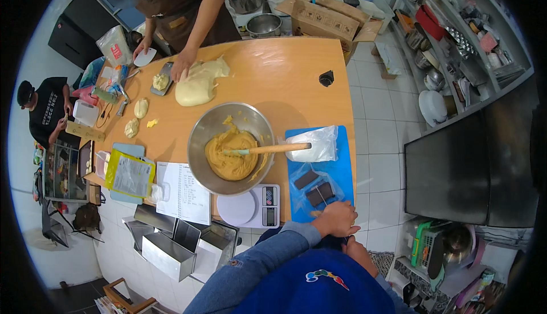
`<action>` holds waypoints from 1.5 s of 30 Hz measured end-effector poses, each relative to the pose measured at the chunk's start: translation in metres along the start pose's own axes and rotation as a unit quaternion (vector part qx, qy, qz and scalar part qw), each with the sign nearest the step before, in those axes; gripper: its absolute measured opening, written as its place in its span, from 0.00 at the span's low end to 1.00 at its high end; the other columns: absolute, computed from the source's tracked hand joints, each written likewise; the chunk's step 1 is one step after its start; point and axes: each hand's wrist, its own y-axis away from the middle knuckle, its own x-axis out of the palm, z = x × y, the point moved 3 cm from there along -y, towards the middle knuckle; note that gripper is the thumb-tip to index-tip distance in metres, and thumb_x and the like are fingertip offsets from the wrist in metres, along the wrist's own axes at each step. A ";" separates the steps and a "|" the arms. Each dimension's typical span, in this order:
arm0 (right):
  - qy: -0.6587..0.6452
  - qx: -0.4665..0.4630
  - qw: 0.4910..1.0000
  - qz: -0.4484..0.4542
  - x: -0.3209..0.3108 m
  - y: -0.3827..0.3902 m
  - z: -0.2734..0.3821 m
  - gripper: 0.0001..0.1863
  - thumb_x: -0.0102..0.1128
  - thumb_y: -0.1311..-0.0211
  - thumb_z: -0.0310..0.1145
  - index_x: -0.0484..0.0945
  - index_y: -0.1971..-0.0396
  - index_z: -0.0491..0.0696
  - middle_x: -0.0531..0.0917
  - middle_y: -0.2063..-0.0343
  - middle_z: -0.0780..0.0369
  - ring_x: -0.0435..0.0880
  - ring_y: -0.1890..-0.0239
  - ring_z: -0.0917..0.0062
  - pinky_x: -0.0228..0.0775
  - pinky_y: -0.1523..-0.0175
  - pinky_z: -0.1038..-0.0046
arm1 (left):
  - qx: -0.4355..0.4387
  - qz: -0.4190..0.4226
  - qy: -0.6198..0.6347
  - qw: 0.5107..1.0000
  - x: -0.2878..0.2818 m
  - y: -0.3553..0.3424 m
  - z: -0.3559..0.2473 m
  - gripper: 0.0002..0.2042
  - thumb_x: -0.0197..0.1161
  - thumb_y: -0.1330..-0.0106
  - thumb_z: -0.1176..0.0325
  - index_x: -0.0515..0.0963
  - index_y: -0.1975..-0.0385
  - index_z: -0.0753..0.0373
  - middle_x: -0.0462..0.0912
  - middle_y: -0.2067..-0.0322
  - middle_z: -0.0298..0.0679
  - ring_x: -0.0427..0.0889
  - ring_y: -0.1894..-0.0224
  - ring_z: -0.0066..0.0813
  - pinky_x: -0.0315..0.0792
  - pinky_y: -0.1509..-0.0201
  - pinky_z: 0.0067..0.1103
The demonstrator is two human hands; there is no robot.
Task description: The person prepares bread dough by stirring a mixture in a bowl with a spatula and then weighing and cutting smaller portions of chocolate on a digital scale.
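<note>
At the table's near right edge, my left hand point(335, 219) is bent over the corner of a blue cutting mat point(297, 199), its fingers curled. My right hand point(361, 255) is just below it, close to my body, also curled; whatever either holds is hidden. Dark chocolate blocks point(320, 194) lie on clear plastic just beyond my left hand, with a thin shiny strip across one. A white plastic bag point(319, 144) rests higher on the mat. Left of it, a steel bowl point(198, 137) holds yellow-brown batter point(231, 153) and a spatula with a wooden handle point(288, 148).
A kitchen scale point(270, 207), a handwritten sheet point(183, 194) and a yellow pouch point(131, 174) line the near edge. Metal tins point(167, 255) stand below. Across the table, a co-worker's hand point(183, 65) touches pale dough point(196, 89). Another person point(48, 109) is at far left.
</note>
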 end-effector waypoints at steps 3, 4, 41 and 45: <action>-0.010 -0.002 1.000 0.003 -0.008 0.001 0.007 0.15 0.51 0.40 0.35 0.65 0.63 0.37 0.79 0.77 0.44 0.80 0.72 0.49 0.70 0.67 0.52 | -0.003 0.002 -0.006 1.000 -0.001 -0.002 0.003 0.22 0.54 0.43 0.48 0.79 0.68 0.65 0.77 0.69 0.44 0.75 0.59 0.40 0.72 0.59 0.33; -0.012 -0.005 1.000 0.000 -0.010 0.002 0.009 0.15 0.51 0.40 0.35 0.65 0.63 0.37 0.79 0.77 0.44 0.80 0.72 0.48 0.70 0.67 0.52 | -0.003 0.003 -0.002 1.000 -0.001 -0.002 0.003 0.22 0.54 0.43 0.49 0.79 0.68 0.64 0.78 0.69 0.44 0.75 0.60 0.41 0.72 0.59 0.33; 0.001 0.032 0.999 -0.001 -0.004 -0.014 -0.003 0.15 0.58 0.46 0.32 0.70 0.65 0.36 0.79 0.77 0.43 0.80 0.70 0.49 0.72 0.64 0.54 | 0.029 -0.048 0.067 0.996 0.013 -0.011 0.011 0.11 0.56 0.44 0.64 0.76 0.67 0.64 0.76 0.68 0.44 0.75 0.61 0.41 0.72 0.59 0.32; -0.033 0.009 0.999 0.004 -0.008 -0.015 -0.012 0.16 0.60 0.47 0.35 0.72 0.67 0.36 0.79 0.76 0.43 0.80 0.69 0.49 0.72 0.63 0.55 | 0.083 -0.126 0.063 0.987 -0.003 0.008 -0.001 0.07 0.58 0.44 0.68 0.74 0.69 0.63 0.73 0.71 0.42 0.74 0.63 0.41 0.70 0.62 0.35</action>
